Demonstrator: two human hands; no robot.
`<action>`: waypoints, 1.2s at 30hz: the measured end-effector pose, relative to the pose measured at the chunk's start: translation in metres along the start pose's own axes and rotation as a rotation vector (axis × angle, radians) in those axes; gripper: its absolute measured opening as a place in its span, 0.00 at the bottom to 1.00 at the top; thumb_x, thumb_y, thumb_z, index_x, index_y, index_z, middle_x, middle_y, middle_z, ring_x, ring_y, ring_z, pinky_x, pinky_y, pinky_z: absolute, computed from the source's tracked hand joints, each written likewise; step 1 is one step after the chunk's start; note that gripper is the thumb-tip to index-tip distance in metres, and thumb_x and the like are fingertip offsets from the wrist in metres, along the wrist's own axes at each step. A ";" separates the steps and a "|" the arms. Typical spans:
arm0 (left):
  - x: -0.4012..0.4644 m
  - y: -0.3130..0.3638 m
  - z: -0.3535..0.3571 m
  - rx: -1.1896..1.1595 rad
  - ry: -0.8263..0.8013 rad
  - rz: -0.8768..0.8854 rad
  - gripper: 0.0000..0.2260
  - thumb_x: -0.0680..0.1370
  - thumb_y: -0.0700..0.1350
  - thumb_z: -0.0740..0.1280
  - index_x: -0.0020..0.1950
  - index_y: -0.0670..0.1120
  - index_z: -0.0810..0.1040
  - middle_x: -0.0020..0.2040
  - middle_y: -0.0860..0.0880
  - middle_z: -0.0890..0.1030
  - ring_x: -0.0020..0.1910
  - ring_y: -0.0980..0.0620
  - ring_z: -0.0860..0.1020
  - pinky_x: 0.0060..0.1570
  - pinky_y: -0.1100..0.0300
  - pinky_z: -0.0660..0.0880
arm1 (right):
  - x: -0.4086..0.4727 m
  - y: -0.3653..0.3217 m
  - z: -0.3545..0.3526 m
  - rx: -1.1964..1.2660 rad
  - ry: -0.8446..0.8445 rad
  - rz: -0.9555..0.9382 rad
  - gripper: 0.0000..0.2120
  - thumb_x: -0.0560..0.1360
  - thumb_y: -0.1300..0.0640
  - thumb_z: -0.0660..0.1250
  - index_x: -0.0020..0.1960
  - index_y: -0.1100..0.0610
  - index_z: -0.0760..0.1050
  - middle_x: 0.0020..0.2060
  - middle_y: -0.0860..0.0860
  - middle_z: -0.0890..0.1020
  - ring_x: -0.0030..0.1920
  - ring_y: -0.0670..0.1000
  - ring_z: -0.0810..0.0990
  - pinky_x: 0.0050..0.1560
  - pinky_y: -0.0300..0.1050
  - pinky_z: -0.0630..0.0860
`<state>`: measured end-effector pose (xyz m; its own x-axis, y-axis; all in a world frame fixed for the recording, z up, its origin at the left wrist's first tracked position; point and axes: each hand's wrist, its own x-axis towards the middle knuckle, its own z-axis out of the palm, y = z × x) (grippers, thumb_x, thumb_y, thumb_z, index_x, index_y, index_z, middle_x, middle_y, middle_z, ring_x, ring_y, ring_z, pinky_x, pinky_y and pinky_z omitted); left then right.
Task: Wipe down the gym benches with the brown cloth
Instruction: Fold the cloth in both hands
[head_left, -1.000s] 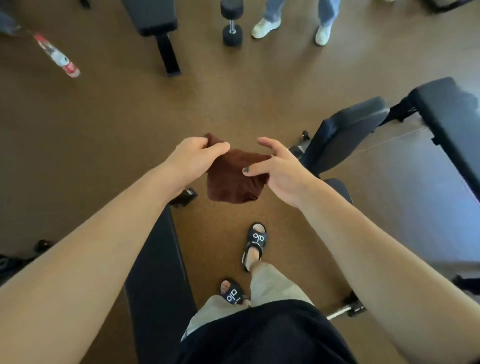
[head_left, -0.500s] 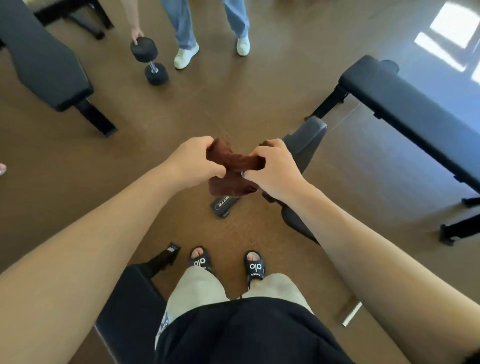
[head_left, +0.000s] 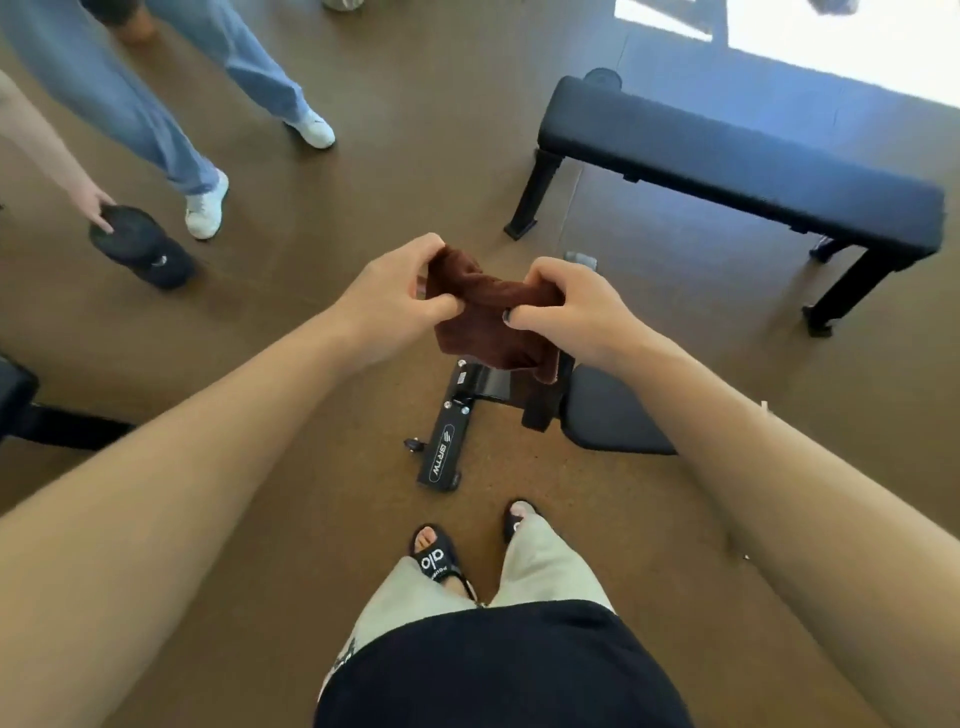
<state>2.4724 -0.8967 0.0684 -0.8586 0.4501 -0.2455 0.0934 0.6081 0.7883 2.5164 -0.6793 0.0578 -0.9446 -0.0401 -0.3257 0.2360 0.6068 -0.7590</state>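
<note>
I hold the brown cloth (head_left: 493, 322) in the air in front of me with both hands. My left hand (head_left: 395, 296) pinches its left edge and my right hand (head_left: 566, 306) grips its right edge, so the cloth is bunched and sags between them. Directly below the cloth stands a black adjustable bench (head_left: 613, 415), largely hidden by my right arm, with its black base bar (head_left: 444, 449) on the floor. A long flat black bench (head_left: 737, 156) stands at the upper right, apart from my hands.
Another person in blue jeans and white shoes (head_left: 208, 202) stands at the upper left, their hand on a black dumbbell (head_left: 140, 249) on the floor. Part of another black bench (head_left: 31, 410) shows at the left edge. My feet in black sandals (head_left: 436, 556) are on brown floor.
The view has swung to the right: the flat bench and the adjustable bench's base now lie ahead of me. Both hands keep hold of the cloth, now more bunched.
</note>
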 end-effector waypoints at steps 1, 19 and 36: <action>0.012 0.003 -0.003 0.008 -0.015 0.024 0.11 0.78 0.45 0.71 0.45 0.59 0.72 0.44 0.56 0.79 0.48 0.51 0.81 0.55 0.48 0.79 | 0.003 0.000 -0.004 0.037 0.038 0.019 0.08 0.77 0.53 0.71 0.48 0.56 0.75 0.44 0.52 0.80 0.46 0.49 0.79 0.43 0.41 0.76; 0.211 0.067 -0.006 -0.055 -0.057 -0.017 0.12 0.85 0.51 0.62 0.64 0.49 0.63 0.54 0.47 0.79 0.50 0.52 0.79 0.51 0.55 0.79 | 0.114 0.022 -0.089 0.785 0.372 0.357 0.16 0.78 0.48 0.72 0.63 0.51 0.75 0.57 0.52 0.83 0.57 0.57 0.83 0.56 0.60 0.83; 0.478 -0.026 -0.159 -0.278 -0.800 -0.328 0.16 0.79 0.49 0.73 0.64 0.43 0.81 0.56 0.48 0.87 0.56 0.52 0.85 0.59 0.58 0.78 | 0.379 -0.062 -0.095 0.702 0.752 0.495 0.19 0.80 0.45 0.69 0.67 0.52 0.74 0.60 0.50 0.81 0.58 0.53 0.81 0.58 0.53 0.83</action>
<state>1.9798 -0.8014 0.0200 -0.2045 0.6653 -0.7180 -0.3081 0.6524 0.6924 2.1224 -0.6568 0.0349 -0.5542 0.7089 -0.4363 0.4725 -0.1637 -0.8660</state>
